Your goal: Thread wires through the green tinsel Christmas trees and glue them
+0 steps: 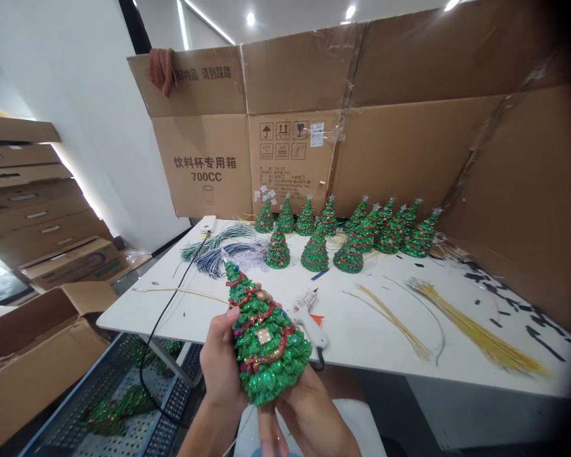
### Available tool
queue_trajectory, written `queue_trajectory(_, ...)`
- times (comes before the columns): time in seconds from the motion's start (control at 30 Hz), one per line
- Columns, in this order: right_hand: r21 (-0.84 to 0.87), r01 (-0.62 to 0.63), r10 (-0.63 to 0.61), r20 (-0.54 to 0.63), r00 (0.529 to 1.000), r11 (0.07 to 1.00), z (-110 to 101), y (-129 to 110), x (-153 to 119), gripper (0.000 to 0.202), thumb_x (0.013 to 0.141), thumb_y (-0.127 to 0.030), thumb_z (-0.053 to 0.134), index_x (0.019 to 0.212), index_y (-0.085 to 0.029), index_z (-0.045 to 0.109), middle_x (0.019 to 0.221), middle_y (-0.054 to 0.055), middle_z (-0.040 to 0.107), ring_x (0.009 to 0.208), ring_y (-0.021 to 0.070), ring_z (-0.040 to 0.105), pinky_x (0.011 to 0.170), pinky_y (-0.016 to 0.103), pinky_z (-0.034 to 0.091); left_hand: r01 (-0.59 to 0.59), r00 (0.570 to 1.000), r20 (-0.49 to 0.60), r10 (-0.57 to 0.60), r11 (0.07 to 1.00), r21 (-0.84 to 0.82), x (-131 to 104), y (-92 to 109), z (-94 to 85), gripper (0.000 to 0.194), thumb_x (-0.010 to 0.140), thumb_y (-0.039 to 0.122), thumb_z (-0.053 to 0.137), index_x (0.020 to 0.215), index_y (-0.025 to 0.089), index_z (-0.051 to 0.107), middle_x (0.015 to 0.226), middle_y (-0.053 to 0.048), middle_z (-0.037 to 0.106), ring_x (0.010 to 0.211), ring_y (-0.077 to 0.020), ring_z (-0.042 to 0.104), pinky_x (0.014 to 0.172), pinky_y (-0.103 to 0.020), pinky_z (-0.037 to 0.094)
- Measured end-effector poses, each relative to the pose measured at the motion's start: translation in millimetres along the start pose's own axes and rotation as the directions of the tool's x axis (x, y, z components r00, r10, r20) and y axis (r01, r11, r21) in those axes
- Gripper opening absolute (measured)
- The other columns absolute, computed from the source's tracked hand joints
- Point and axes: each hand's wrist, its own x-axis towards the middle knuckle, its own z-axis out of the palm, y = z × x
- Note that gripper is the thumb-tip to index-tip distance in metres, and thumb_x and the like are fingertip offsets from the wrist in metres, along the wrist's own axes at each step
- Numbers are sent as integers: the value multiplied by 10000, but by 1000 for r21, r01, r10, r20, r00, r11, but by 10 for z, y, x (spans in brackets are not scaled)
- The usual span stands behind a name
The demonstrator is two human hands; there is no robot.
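A glittery green miniature Christmas tree (266, 346) with red garlands and small baubles is held tilted in front of me, its tip pointing up and left. My left hand (221, 355) grips its left side, thumb on the branches. Under the base, my right hand (309, 412) supports the tree, with some fingers hidden behind it and others showing below. A thin pale wire (240, 435) hangs beneath the base. Just beyond the tree, a white hot glue gun (309, 320) lies on the table.
Several finished-looking trees (315, 251) stand along the back of the white table (356, 292), before a cardboard wall (295, 82). Bundles of yellow wires (476, 327) lie right, dark blue wires (223, 255) left. A blue crate (71, 419) holding trees and an open carton (42, 343) sit lower left.
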Motion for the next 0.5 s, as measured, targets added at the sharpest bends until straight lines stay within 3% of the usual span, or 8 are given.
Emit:
queue_trajectory(0.27, -39, -33, 25, -188, 982, 999, 40, -22, -78, 672, 890, -636, 875, 1281, -146, 633, 470, -34, 627, 349, 146, 563, 342, 164, 326, 157, 985, 78, -156, 987, -12, 8, 35, 0, 438, 689, 451, 897, 999, 146, 845, 946, -122, 871, 819, -340, 836, 809, -470, 705)
queue_trajectory(0.4, -57, 13, -31, -321, 947, 998, 139, -31, -32, 700, 887, -715, 845, 1274, -156, 679, 483, -63, 587, 315, 78, 417, 342, 167, 276, 120, 986, 110, -123, 992, 35, -1, 8, -14, 446, 739, 479, 947, 1024, 165, 810, 921, -98, 851, 831, -324, 833, 837, -465, 695)
queue_trajectory(0.5, -106, 113, -142, -336, 931, 988, 235, -18, 53, 665, 931, -719, 785, 1298, -169, 720, 615, -31, 639, 326, 50, 325, 328, 208, 250, 103, 991, 82, -108, 993, 65, -18, -25, -23, 498, 752, 486, 989, 1082, 180, 776, 957, -76, 846, 876, -307, 841, 864, -430, 682)
